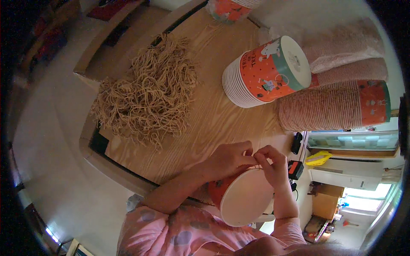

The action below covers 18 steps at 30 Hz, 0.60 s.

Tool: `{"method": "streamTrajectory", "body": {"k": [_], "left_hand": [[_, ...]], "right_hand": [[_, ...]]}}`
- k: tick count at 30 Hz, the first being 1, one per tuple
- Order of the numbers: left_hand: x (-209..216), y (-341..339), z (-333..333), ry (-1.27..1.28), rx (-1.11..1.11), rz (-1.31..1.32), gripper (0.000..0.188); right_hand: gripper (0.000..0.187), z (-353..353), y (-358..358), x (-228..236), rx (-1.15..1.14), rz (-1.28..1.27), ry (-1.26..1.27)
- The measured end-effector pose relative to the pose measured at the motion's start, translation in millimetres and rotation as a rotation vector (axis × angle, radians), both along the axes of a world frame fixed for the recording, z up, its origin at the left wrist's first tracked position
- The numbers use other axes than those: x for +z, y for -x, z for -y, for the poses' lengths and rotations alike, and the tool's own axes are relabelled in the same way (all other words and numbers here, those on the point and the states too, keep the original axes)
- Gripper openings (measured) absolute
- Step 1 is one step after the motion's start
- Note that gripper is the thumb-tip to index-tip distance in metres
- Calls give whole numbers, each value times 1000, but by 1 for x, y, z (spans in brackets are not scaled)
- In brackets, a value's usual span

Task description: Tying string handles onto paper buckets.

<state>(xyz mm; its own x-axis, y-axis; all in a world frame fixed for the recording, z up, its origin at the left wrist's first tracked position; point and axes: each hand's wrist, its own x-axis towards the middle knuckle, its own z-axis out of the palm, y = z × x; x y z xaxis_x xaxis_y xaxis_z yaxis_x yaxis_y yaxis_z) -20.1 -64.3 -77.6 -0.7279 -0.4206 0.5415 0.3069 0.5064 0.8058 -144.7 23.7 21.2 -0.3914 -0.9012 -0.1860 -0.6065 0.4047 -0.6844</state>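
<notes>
An orange-red paper bucket [247,198] with a white inside is tilted close against my body, its open mouth turned toward me. At its far rim, my left hand [228,161] and my right hand [273,164] meet with their fingertips nearly touching. Each hand is closed in a pinch, and what lies between the fingers is too small to make out. Beyond my left hand, a loose heap of brown twine pieces [149,91] lies on the wooden table [213,115]. Past both hands, a nested stack of white-and-orange paper buckets [267,70] stands bottom up.
Further right is a tall stack of buckets [333,106] strung with twine, beside plastic-wrapped stacks [346,45]. Another bucket [232,9] sits at the far edge. Small black devices [295,170] and a yellow packet [318,158] are at the right. A chair [109,55] borders the table's left side.
</notes>
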Motion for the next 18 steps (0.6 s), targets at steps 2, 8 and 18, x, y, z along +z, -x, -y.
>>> {"method": "streamTrajectory", "body": {"k": [2, 8, 18], "left_hand": [[1, 0, 0, -57, 3, -20, 11], [3, 2, 2, -447, -173, 73, 13], [-20, 13, -6, -1229, -551, 5, 21]], "right_hand": [[6, -3, 2, 3, -24, -6, -14], [4, -14, -4, 8, -54, -108, 57], [14, -14, -20, 2, 116, -397, 346]]}}
